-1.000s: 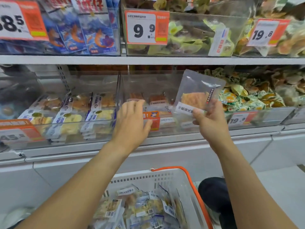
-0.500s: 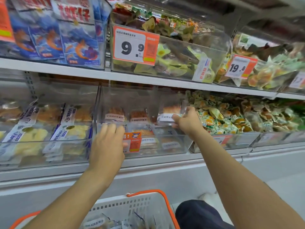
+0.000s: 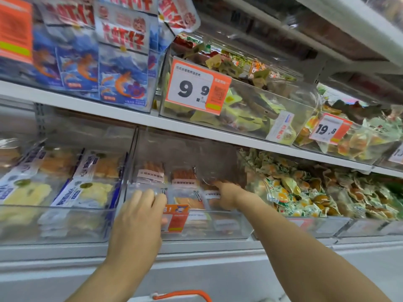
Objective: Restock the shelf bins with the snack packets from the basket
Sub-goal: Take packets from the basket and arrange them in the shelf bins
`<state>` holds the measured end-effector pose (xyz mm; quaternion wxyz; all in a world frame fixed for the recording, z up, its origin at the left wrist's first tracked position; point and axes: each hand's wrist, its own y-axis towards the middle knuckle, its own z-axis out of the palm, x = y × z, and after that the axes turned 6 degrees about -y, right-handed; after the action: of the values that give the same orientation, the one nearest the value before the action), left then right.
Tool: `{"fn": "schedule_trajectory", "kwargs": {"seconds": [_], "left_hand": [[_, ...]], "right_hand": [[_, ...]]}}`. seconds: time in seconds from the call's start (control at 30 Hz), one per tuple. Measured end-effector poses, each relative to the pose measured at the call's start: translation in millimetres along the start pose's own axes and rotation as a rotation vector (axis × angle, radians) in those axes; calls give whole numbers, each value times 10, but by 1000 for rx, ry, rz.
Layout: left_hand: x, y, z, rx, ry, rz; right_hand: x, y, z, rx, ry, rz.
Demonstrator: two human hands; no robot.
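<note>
White shelf (image 3: 220, 132) with clear bins (image 3: 231, 227) of snack packets (image 3: 187, 198).

**Bright store light, soft picture, curved edges**

Even white light fills the scene with almost no shadow. Glare streaks the clear bin fronts (image 3: 65, 223) and upper lids. Motion blur softens everything, mostly at the left edge. The wide lens tilts and bends the shelf edges (image 3: 196, 127).
</note>
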<state>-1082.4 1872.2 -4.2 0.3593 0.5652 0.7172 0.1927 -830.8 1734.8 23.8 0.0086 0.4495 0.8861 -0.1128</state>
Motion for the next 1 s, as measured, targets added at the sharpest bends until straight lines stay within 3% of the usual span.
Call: {"fn": "schedule_trajectory", "kwargs": {"seconds": [0.1, 0.23, 0.5, 0.6, 0.73, 0.83, 0.9, 1.0], "left_hand": [[24, -17, 30, -12, -11, 8], [28, -20, 43, -29, -34, 14], [38, -18, 64, -40, -49, 17], [51, -8, 73, -25, -49, 23], [42, 4, 34, 11, -34, 3], [-45, -42, -162, -88, -95, 36], [-107, -232, -301, -197, -211, 44], [-135, -823, -248, -156, -436, -201]], "right_hand": [[-32, 129, 50, 80, 80, -21], [-86, 266, 58, 65, 154, -24], [-23, 375, 23, 55, 86, -65], [80, 56, -245, -67, 162, -82], [263, -736, -398, -440, 626, -149], [497, -1383, -171, -603, 1040, -235], [678, -1710, 95, -574, 1248, -203], [925, -1950, 630, -281, 1363, -77]]}}
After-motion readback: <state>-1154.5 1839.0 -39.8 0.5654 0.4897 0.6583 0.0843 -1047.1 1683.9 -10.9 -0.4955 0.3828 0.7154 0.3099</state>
